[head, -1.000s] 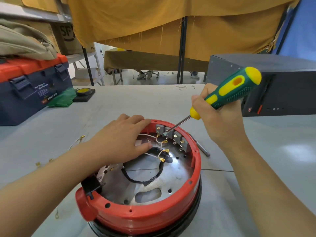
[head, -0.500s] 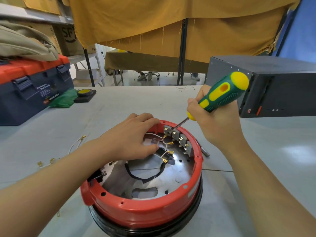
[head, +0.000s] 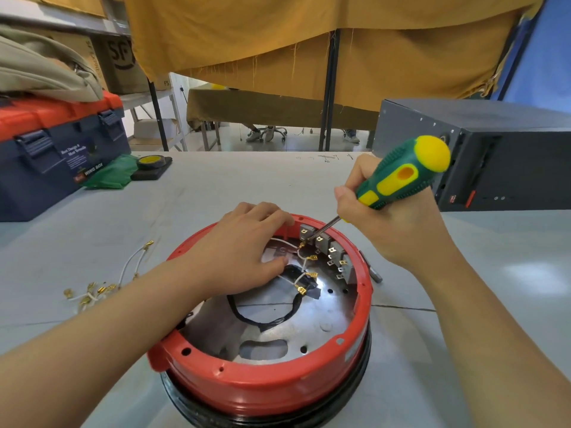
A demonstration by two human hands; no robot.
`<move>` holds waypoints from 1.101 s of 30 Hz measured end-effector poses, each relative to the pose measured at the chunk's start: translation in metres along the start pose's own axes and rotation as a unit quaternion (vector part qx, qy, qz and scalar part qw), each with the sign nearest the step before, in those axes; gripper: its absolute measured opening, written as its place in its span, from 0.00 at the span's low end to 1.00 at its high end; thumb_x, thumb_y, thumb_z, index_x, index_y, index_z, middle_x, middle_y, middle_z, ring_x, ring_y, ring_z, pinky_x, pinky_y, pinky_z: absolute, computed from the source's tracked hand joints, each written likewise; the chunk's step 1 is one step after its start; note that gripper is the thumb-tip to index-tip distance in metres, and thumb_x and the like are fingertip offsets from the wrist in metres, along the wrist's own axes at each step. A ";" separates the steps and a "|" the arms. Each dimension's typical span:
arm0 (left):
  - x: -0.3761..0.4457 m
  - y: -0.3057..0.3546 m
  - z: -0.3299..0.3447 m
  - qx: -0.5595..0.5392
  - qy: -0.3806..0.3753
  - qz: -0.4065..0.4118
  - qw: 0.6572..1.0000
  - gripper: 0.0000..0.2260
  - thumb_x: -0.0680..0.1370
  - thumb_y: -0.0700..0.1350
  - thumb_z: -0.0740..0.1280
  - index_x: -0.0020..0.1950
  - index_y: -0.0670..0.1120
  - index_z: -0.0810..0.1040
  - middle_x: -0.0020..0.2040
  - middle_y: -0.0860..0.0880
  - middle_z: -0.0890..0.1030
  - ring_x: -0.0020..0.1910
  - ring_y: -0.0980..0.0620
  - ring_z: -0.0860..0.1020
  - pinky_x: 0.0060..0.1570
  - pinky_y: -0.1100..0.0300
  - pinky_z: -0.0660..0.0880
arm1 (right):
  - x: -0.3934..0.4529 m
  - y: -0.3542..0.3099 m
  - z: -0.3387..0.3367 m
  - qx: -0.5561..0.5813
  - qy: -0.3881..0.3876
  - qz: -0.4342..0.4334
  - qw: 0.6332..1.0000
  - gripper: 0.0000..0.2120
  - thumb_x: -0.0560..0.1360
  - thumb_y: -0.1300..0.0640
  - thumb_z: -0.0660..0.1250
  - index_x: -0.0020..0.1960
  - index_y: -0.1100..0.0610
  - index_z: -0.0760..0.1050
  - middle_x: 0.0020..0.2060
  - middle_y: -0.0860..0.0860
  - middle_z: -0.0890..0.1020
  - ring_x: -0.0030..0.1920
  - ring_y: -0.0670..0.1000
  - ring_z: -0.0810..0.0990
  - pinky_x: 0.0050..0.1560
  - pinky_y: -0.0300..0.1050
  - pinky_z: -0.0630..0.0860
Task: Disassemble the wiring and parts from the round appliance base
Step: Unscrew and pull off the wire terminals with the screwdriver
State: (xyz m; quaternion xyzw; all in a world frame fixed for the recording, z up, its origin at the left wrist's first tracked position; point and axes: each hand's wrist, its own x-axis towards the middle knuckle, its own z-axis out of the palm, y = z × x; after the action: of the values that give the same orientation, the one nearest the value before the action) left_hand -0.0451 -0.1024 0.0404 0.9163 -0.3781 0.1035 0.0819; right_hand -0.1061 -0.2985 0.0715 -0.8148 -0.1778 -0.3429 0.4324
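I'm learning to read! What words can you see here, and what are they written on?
"WING BOX": white letters on the dark blue plastic toolbox with the red lid.
"SF" and "EXPRESS": black print on the brown cardboard box on the shelf.
Smaller white lines on the toolbox: too blurred to read.
Red label on the dark grey metal case: too small to read.

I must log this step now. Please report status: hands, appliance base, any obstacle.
Right hand grips screwdriver, tip at the grey terminal blocks. Left hand rests on the wires inside red base. No obstacle seen.
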 end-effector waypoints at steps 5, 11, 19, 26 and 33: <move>0.000 -0.001 0.000 -0.023 -0.009 0.012 1.000 0.18 0.75 0.55 0.65 0.64 0.55 0.71 0.69 0.51 0.65 0.66 0.49 0.64 0.65 0.58 0.62 | -0.001 -0.003 -0.001 -0.009 -0.030 -0.019 0.999 0.09 0.71 0.60 0.66 0.34 0.60 0.71 0.25 0.46 0.70 0.27 0.41 0.70 0.31 0.25 0.64; -0.001 -0.002 0.002 -0.008 -0.020 0.016 1.000 0.18 0.76 0.55 0.63 0.65 0.60 0.73 0.72 0.50 0.61 0.69 0.50 0.61 0.68 0.58 0.59 | 0.002 0.004 0.002 -0.002 0.005 -0.004 1.000 0.11 0.71 0.59 0.65 0.33 0.63 0.69 0.26 0.55 0.73 0.28 0.46 0.71 0.32 0.29 0.65; 0.001 -0.001 0.003 0.014 -0.022 0.013 1.000 0.17 0.77 0.56 0.61 0.66 0.62 0.71 0.72 0.51 0.59 0.69 0.50 0.59 0.67 0.59 0.58 | 0.007 0.022 0.005 0.112 0.106 0.098 0.983 0.14 0.70 0.58 0.63 0.32 0.65 0.63 0.31 0.70 0.68 0.32 0.58 0.66 0.32 0.34 0.69; 0.000 -0.001 0.004 0.017 -0.024 0.014 0.999 0.16 0.77 0.56 0.61 0.65 0.61 0.72 0.72 0.50 0.59 0.69 0.49 0.60 0.68 0.56 0.60 | 0.004 0.015 0.008 0.088 0.089 0.065 0.990 0.12 0.71 0.58 0.64 0.31 0.57 0.67 0.27 0.61 0.71 0.30 0.54 0.71 0.34 0.37 0.72; 0.000 -0.002 0.005 0.012 -0.021 0.014 1.000 0.16 0.76 0.57 0.61 0.64 0.61 0.73 0.72 0.51 0.59 0.69 0.50 0.60 0.67 0.56 0.60 | 0.003 0.009 0.001 0.057 0.024 0.021 0.998 0.12 0.72 0.60 0.64 0.33 0.65 0.69 0.28 0.60 0.74 0.30 0.51 0.73 0.33 0.34 0.71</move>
State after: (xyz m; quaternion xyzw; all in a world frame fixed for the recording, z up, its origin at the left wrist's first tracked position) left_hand -0.0434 -0.1022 0.0359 0.9138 -0.3914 0.0897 0.0620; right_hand -0.0985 -0.3024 0.0675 -0.7840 -0.1697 -0.3422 0.4894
